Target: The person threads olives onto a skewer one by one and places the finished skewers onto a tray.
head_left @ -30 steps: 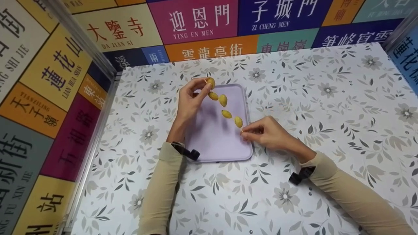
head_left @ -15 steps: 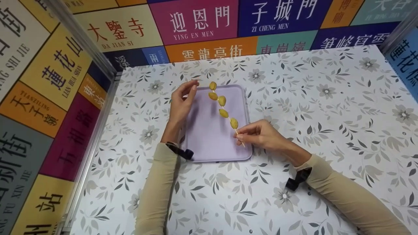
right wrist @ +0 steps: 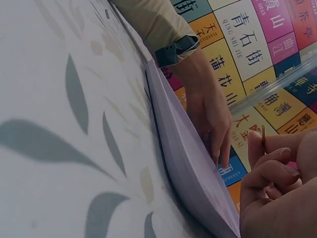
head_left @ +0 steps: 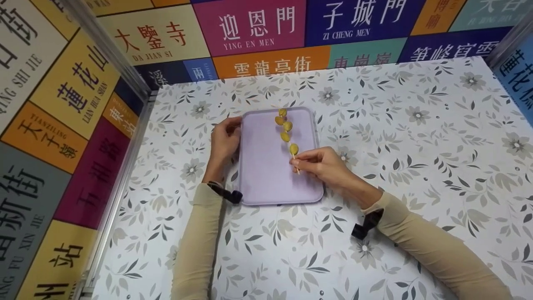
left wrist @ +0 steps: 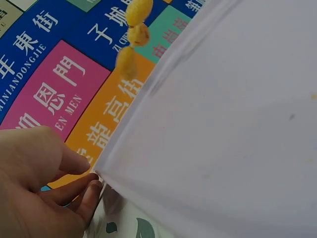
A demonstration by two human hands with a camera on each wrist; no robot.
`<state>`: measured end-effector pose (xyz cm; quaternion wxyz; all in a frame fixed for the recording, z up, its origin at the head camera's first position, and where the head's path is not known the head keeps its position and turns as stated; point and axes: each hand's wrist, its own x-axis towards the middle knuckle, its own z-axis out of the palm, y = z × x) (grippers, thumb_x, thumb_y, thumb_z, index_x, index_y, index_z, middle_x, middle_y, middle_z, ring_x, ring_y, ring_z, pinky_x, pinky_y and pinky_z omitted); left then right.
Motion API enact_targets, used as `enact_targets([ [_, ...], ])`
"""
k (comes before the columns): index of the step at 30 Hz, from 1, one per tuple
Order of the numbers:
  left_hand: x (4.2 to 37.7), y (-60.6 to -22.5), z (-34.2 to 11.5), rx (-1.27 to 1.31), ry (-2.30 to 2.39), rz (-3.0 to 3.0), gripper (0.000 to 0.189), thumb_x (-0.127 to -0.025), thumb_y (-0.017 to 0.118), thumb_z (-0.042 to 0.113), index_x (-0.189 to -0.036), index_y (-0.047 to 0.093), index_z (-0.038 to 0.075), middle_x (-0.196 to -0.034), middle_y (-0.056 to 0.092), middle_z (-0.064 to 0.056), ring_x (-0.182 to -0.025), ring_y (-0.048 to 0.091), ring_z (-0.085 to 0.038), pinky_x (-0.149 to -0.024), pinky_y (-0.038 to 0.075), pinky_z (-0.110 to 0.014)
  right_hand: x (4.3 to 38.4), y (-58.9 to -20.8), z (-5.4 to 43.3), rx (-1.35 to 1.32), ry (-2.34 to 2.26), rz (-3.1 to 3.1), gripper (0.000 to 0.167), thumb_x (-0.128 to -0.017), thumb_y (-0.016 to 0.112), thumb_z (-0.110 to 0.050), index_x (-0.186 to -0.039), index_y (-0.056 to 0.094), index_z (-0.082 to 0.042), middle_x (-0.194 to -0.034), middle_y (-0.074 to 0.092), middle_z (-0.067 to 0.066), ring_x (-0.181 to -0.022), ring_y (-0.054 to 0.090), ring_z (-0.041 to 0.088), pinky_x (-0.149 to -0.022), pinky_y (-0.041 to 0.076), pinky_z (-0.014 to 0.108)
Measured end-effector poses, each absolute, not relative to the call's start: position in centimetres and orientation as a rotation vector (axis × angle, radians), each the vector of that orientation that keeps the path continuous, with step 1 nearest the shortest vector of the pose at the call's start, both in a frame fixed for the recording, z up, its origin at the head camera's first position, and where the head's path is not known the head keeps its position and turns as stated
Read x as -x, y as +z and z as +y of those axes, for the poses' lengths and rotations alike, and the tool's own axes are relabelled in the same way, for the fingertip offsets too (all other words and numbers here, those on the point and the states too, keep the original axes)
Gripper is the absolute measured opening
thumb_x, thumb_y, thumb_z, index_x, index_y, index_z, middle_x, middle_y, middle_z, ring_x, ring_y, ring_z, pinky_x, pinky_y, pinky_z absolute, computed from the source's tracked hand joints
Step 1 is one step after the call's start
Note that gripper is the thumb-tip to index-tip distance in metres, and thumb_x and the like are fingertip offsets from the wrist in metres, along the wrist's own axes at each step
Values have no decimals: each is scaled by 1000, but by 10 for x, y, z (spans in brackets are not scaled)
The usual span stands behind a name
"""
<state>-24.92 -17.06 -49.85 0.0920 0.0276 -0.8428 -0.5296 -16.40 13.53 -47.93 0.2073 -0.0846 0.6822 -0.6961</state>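
A thin wooden skewer (head_left: 297,167) strung with several small yellow oval fruit-like pieces (head_left: 287,126) slants over a lilac tray (head_left: 266,183). My right hand (head_left: 322,166) pinches the bare lower end between thumb and fingers, and the pieces point away toward the back of the tray. At the tray's upper left rim, my left hand (head_left: 226,139) grips the edge; in the left wrist view its thumb and fingertips meet at the tray's corner (left wrist: 101,168). Yellow pieces (left wrist: 138,12) also hang above that rim. In the right wrist view, the right hand's fingers (right wrist: 272,173) are curled around the stick's tip.
The rectangular tray lies on a table (head_left: 408,166) with a grey leaf and flower cloth. Colourful sign-printed panels (head_left: 250,25) stand along the back and left (head_left: 75,104). Both wrists wear black camera bands (head_left: 368,223).
My left hand has let go of the skewer's far end and moved down-left to the tray's rim. The right hand now carries the skewer alone, slightly left and more upright over the tray.
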Motion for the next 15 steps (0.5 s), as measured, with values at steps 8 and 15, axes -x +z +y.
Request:
enact_targets([
  [8,250,-498,-172,-84,-1574,-2502,29,-104,67,4,-132,74,1,-126,78,-16,-109,70,-24,-97,53,-34,164,-479,115,145,-1983,1815,26,-98,81,-12,-118,79,5,-87,81,1,-63,53,6,-55,38,21],
  [15,250,-497,-175,-55,-1553,-2513,30,-103,66,7,-131,75,1,-124,78,-16,-108,71,-24,-98,53,-35,161,-484,101,76,-1915,1883,24,-97,82,-12,-116,80,3,-92,82,4,-70,62,8,-57,43,20],
])
